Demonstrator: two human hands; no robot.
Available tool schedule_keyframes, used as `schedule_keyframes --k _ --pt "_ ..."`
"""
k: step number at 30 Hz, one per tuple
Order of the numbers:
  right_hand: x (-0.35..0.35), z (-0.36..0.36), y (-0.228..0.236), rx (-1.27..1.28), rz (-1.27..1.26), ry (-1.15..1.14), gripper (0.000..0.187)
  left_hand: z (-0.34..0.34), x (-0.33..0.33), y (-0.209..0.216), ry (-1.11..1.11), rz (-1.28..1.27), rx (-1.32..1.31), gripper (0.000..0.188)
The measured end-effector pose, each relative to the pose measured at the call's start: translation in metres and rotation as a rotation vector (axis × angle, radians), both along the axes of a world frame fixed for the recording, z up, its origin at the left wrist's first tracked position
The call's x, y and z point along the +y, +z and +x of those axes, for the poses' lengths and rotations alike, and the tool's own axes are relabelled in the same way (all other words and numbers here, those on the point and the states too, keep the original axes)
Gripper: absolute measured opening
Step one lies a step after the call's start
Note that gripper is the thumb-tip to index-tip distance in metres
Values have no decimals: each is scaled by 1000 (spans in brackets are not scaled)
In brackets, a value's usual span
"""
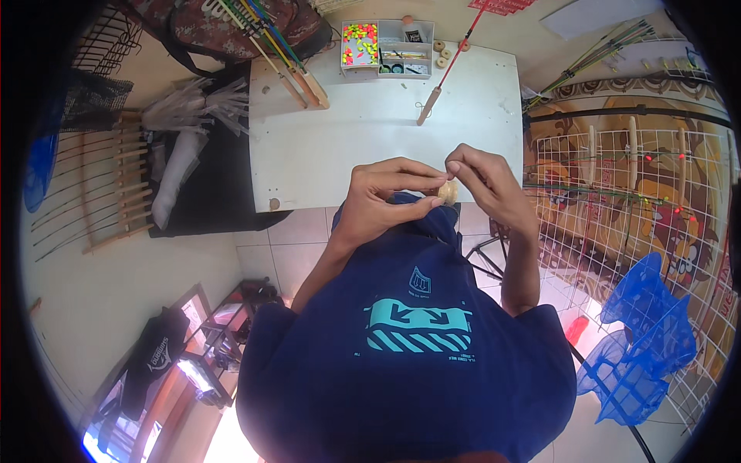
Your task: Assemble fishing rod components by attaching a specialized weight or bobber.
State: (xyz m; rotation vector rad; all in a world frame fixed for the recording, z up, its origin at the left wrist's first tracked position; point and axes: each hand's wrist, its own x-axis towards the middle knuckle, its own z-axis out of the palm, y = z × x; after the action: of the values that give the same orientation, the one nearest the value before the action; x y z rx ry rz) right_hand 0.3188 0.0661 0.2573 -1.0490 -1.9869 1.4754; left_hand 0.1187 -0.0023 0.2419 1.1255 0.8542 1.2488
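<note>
Tan and round, the spool [448, 193] is held over the near edge of the counter [340, 131]. The left hand [374, 191] has its grip narrowed onto it, thumb below and fingers above; the right hand [496, 184] has its fingertips drawn together at the spool's upper rim, though whether that grip has hold of anything I cannot tell. Working well here seems to call for a steady left grip that leaves the rim free, and small, light moves from the right. A slip could send the spool off the counter's near edge, so farther in looks safer: its middle is bare, bounded by the red rod [429, 106] to the right and the box [407, 76] at the far edge.
</note>
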Motion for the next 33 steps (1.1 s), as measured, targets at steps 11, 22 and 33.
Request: schedule_keyframes --k 11,22,33 --pt "-4 -7 41 -310 306 95 10 2 3 -2 57 -82 102 27" --pt "-33 -13 31 -213 69 179 11 -3 8 -4 118 -98 -75 26" --pt "-22 -4 -10 -50 -143 184 21 -6 2 8 -2 -172 -123 24"
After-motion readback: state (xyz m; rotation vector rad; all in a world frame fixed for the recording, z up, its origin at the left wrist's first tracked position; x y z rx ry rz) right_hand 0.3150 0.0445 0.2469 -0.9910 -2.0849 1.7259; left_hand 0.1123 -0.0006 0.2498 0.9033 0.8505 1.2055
